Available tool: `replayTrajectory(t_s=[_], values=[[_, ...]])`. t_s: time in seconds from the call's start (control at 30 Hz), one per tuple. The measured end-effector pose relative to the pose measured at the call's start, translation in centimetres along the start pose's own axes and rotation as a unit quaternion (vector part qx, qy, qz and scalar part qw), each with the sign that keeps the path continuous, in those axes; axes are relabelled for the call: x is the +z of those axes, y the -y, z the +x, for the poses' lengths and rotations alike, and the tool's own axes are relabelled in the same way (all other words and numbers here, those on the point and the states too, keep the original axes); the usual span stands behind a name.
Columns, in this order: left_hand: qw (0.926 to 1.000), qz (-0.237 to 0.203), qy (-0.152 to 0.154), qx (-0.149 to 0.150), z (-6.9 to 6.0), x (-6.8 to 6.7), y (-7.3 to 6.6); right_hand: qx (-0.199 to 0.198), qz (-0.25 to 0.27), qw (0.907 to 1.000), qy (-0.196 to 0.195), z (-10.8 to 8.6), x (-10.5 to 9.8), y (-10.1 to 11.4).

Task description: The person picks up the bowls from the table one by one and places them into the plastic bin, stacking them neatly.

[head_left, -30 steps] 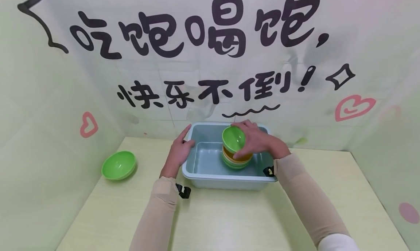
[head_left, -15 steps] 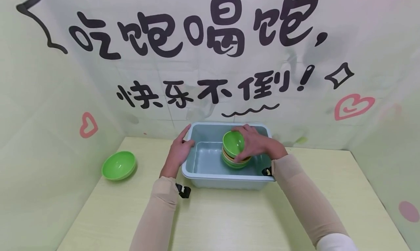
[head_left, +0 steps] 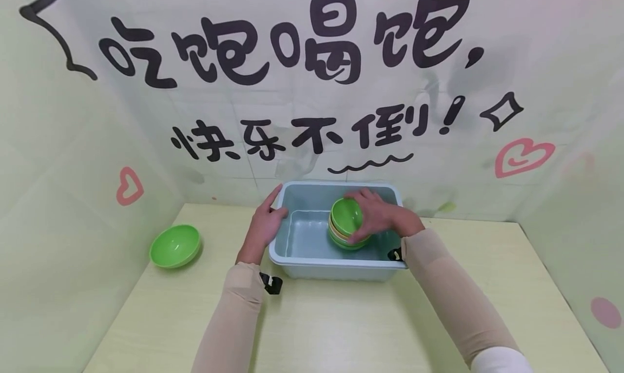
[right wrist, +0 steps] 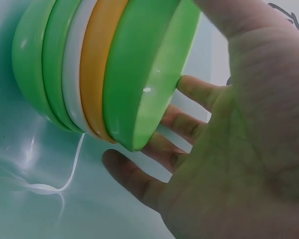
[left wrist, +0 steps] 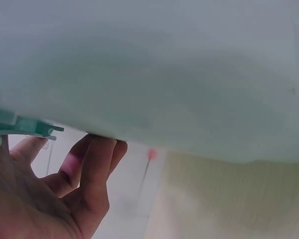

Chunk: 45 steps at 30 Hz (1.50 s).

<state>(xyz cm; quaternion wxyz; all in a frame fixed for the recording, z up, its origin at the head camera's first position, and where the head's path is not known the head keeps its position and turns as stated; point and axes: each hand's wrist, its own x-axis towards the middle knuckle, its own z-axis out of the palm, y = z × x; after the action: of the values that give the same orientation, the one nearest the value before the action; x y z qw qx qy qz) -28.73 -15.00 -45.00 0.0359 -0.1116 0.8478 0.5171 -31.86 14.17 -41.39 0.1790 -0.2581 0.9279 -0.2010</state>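
In the head view a light blue plastic basin (head_left: 336, 262) stands at the back of the table. My left hand (head_left: 265, 226) grips its left rim; the left wrist view shows fingertips against the outer wall (left wrist: 154, 89). Inside, right of the middle, is a stack of bowls. My right hand (head_left: 377, 217) holds the top green bowl (head_left: 347, 216) by its rim, its thumb on the near side. This bowl sits nested on the stack. Beneath it, the right wrist view shows an orange bowl (right wrist: 95, 64), a white bowl (right wrist: 74, 69) and two more green bowls (right wrist: 27, 64).
Another green bowl (head_left: 175, 247) lies alone at the table's left edge. The pale wooden table (head_left: 331, 329) extends in front of and beside the basin. Behind it hangs a printed backdrop (head_left: 292, 102), with side walls at left and right.
The right hand has lowered the green bowl onto the orange one, whose inside is now covered. The left hand keeps its grip on the basin rim.
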Motion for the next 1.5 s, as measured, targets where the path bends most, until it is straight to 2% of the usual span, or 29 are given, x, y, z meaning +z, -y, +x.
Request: replayTrajectory(t_s=[0.33,0.67,0.9,1.0,1.13,1.33,1.5], values=[[1.0000,0.005,0.003,0.001,0.0,-0.1,-0.1,0.015,-0.008,0.9998,0.011,-0.1,0.1,0.2],[0.9993,0.037,0.006,-0.005,-0.2,-0.3,0.0,0.017,-0.002,0.9998,0.008,-0.2,0.3,0.6],[0.9981,0.060,0.007,0.011,0.0,-0.4,-0.1,0.032,-0.004,0.9994,0.010,0.0,0.2,0.6],[0.9940,0.105,-0.001,0.030,0.0,-0.4,-0.4,0.039,-0.004,0.9991,0.013,0.0,0.2,0.6],[0.9840,0.168,-0.011,0.058,-0.4,-0.8,-1.0,0.046,-0.006,0.9988,0.017,0.1,0.2,0.9],[0.9769,0.200,-0.013,0.074,-0.7,-1.1,-1.5,0.049,-0.014,0.9986,0.017,0.1,0.1,1.2],[0.9701,0.223,-0.029,0.093,-0.8,-1.1,-2.1,0.053,-0.022,0.9983,0.009,0.2,0.1,1.4]])
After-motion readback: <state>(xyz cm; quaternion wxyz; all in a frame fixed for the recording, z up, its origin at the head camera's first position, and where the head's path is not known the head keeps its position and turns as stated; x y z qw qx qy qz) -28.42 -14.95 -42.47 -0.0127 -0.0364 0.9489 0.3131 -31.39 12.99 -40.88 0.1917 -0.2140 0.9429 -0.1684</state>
